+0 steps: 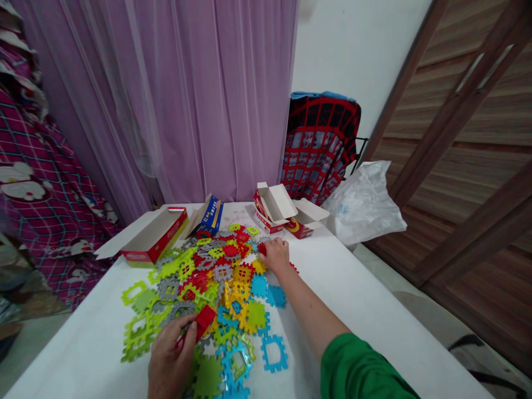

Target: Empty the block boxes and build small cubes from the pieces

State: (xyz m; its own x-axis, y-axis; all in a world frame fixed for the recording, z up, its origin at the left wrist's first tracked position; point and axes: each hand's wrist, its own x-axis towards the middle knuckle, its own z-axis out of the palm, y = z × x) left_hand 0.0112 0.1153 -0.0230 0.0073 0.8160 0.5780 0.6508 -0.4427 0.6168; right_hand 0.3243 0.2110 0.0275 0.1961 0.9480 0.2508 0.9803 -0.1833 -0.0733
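Note:
Low in the view, my left hand (173, 349) is closed round a red plastic piece (205, 320), whose flat end sticks out past the fingertips. My right hand (275, 254) reaches to the far right side of the heap, its fingers curled over another red piece (262, 249), mostly hidden by them. Between and around both hands spreads a heap of flat interlocking plastic tiles in lime green (144, 332), grey (168, 289), yellow (240, 289) and blue (259, 286). A blue square frame tile (274, 336) lies at the heap's near right edge.
An open red box (160, 241) and a blue box (211, 215) stand at the back left of the white table (353, 299). Further open boxes (274, 206) are at the back right, beside a white plastic bag (361, 205).

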